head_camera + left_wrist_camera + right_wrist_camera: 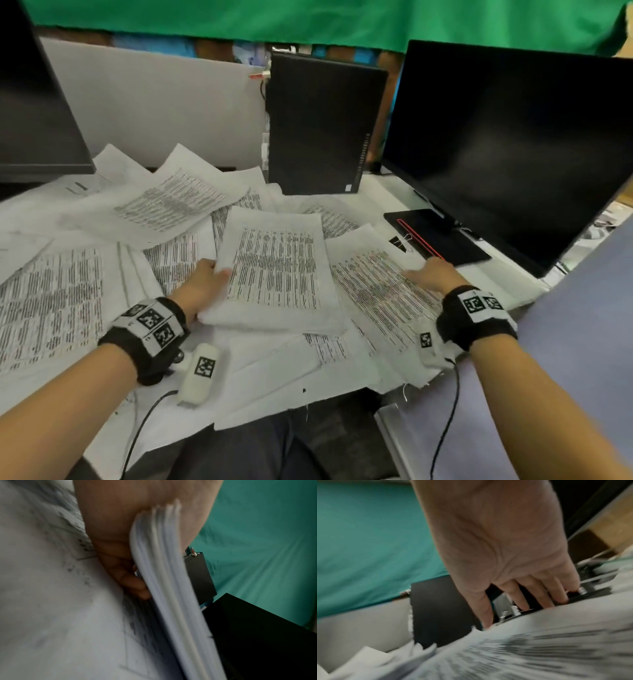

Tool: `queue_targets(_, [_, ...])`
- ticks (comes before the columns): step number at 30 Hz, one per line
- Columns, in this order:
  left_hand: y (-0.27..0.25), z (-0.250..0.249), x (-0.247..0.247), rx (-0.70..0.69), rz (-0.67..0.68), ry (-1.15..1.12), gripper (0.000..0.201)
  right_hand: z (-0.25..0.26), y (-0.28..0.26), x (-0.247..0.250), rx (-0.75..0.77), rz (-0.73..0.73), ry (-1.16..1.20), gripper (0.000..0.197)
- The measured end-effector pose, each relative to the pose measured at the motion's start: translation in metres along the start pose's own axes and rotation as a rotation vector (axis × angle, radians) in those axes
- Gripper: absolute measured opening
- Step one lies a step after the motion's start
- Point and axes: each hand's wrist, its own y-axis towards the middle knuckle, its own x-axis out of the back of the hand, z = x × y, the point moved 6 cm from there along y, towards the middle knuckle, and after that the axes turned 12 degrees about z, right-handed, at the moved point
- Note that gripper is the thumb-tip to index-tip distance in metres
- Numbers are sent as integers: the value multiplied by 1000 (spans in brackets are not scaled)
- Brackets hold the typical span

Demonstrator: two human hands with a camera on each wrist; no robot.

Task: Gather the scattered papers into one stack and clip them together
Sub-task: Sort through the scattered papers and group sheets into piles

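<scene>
Printed white sheets lie scattered over the desk. My left hand [209, 277] grips the left edge of a thick stack of papers [274, 274] in the middle, thumb on top and fingers underneath; the left wrist view shows the stack's edge [164, 574] against my palm. My right hand [428, 274] lies flat with straight fingers [522, 599] on a printed sheet [376, 294] to the right of the stack. A black binder clip [400, 242] lies on the desk just beyond that sheet, beside the monitor base.
A black computer tower [322, 126] stands at the back middle. A large dark monitor [513, 147] fills the right, its base [442, 240] near the clip. Another monitor [30, 113] is at the far left. More sheets [51, 301] spread to the left and over the front edge.
</scene>
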Motion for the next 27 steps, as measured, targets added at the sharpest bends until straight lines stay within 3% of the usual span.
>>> queue_targets(2, [0, 2, -2, -6, 31, 4, 19, -15, 3, -8, -53, 119, -51, 83])
queue_targets(5, [-4, 9, 2, 69, 20, -6, 34, -16, -1, -11, -2, 148, -93, 91])
queue_targets(10, [-4, 17, 0, 137, -29, -248, 29, 1, -14, -16, 106, 208, -38, 74])
queue_targets(13, [-3, 23, 1, 194, -16, -264, 30, 10, -16, -30, 116, 216, -68, 66])
queue_targets(18, [7, 35, 6, 199, 45, -252, 30, 16, -25, -39, 78, 173, -57, 70])
queue_targets(23, [3, 31, 9, 284, -14, -180, 57, 26, -28, -37, 118, 207, -22, 52])
queue_targets(27, [4, 25, 6, 150, 16, -144, 47, 41, -35, -40, 148, 196, -38, 47])
